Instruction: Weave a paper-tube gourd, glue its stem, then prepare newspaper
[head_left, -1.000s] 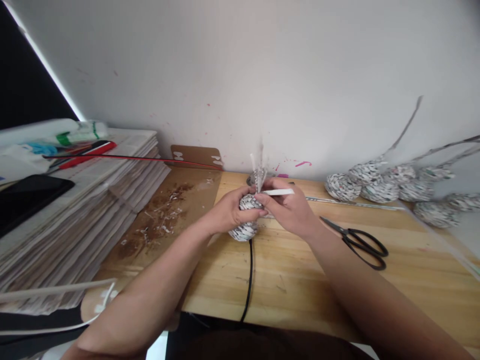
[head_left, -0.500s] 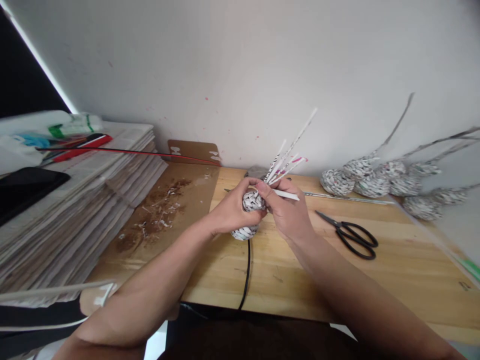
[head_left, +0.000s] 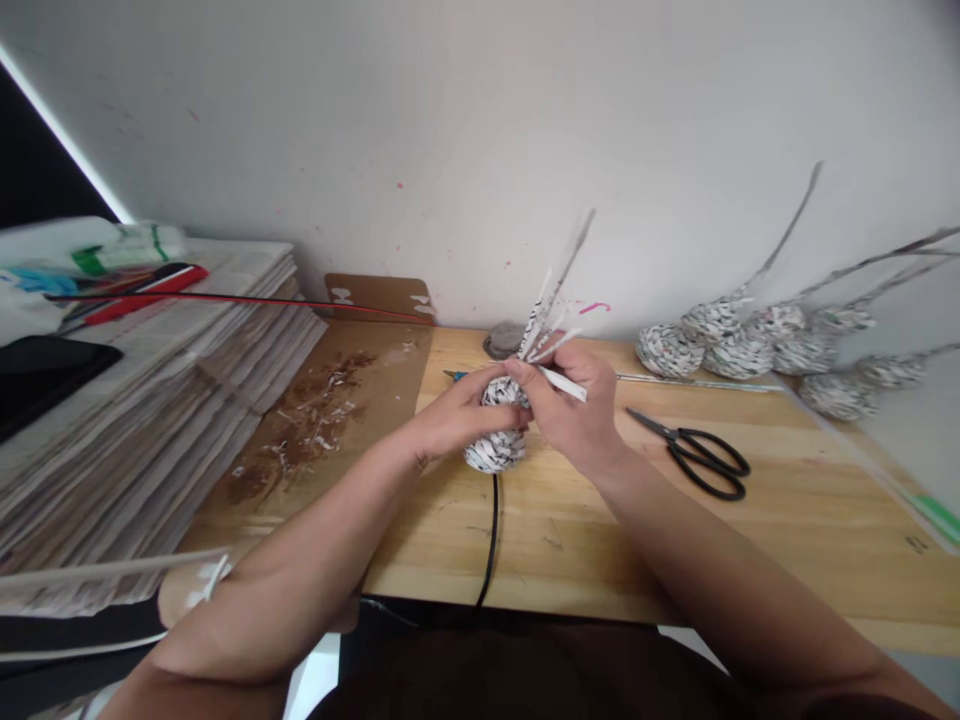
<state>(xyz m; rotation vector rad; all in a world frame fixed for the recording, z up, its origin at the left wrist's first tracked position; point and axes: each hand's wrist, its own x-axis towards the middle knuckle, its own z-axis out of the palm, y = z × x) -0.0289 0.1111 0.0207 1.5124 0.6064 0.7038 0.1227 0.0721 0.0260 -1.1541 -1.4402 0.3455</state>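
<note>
Head view, wooden table against pink-flecked wall, both hands' fingers grasping woven paper piece.

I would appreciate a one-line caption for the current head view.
Left hand steadies a woven paper gourd shape while right hand grips its paper strips, scissors lying nearby.

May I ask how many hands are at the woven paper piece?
2: the left hand around the woven paper piece, the right hand at its top, pinching the paper strips.
</note>
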